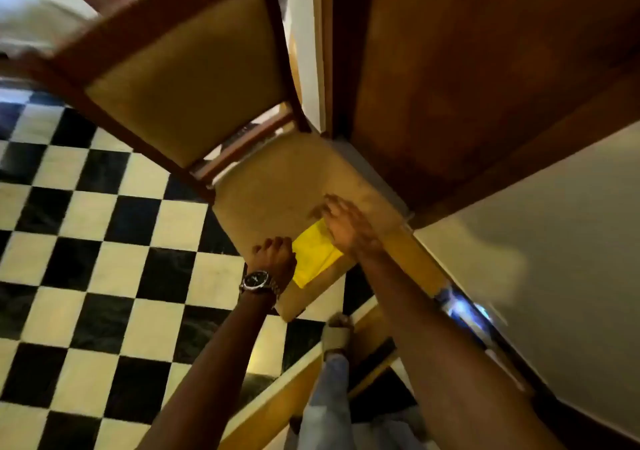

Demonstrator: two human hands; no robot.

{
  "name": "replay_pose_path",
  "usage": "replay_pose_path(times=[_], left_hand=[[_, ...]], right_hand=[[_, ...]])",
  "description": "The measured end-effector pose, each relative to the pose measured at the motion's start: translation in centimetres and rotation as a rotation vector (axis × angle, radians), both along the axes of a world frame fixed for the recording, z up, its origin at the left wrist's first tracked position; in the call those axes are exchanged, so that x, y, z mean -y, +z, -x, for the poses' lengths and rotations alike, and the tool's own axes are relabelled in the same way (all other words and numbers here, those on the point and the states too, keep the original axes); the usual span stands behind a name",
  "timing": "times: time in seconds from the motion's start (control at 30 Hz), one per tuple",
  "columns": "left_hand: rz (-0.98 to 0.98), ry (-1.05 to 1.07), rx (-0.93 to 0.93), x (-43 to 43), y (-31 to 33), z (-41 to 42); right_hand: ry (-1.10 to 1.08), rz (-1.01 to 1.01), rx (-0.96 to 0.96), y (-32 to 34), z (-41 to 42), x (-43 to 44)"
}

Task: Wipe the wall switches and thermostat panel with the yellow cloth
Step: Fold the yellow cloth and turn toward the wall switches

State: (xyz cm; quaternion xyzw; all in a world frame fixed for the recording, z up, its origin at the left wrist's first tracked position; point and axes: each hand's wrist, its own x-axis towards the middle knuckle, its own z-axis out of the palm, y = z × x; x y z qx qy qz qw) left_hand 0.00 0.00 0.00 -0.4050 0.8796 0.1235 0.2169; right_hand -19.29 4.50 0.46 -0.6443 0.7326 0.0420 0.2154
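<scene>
A folded yellow cloth (pixel 314 256) lies on the tan padded seat of a wooden chair (pixel 273 186), near the seat's front edge. My right hand (pixel 343 222) is spread flat over the cloth's far end, fingers apart, and looks blurred. My left hand (pixel 273 253), with a wristwatch on its wrist, is curled at the cloth's left edge; I cannot tell if it pinches the cloth. No wall switch or thermostat panel shows in this view.
The chair's padded backrest (pixel 180 78) rises toward the upper left. A dark wooden door (pixel 485 85) and pale wall (pixel 554 241) stand on the right. Black-and-white chequered floor tiles (pixel 104 259) spread to the left. My sandalled foot (pixel 337 335) stands below the seat.
</scene>
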Motion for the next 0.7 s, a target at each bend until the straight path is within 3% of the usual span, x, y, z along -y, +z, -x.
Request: replay_pose_path(times=[0.17,0.27,0.33,0.4,0.5,0.57,0.7], left_hand=[[0.174,0.004,0.136,0.9,-10.5,0.5],[0.009,0.05,0.204,0.3,-13.8,1.6],[0.038,0.033,0.207,-0.3,-13.9,2.0],[0.077,-0.009,0.153,-1.0,-12.0,2.5],[0.198,-0.263,0.005,-1.5,-7.4,4.3],[0.153,-0.377,-0.171,-1.5,-3.7,7.7],[0.274,-0.769,-0.637,-5.8,5.6,18.0]], right_hand=[[0.042,-0.084,-0.017,-11.8,-1.9,2.4],[0.072,-0.079,-0.089,-14.6,-0.9,2.6],[0.076,-0.044,-0.099,-14.1,-0.4,2.5],[0.051,-0.066,-0.106,-12.1,0.9,1.2],[-0.05,-0.033,-0.042,-6.6,3.5,-3.6],[-0.23,0.153,0.028,-1.1,6.0,-8.4],[-0.612,0.114,0.129,9.9,11.9,-21.5]])
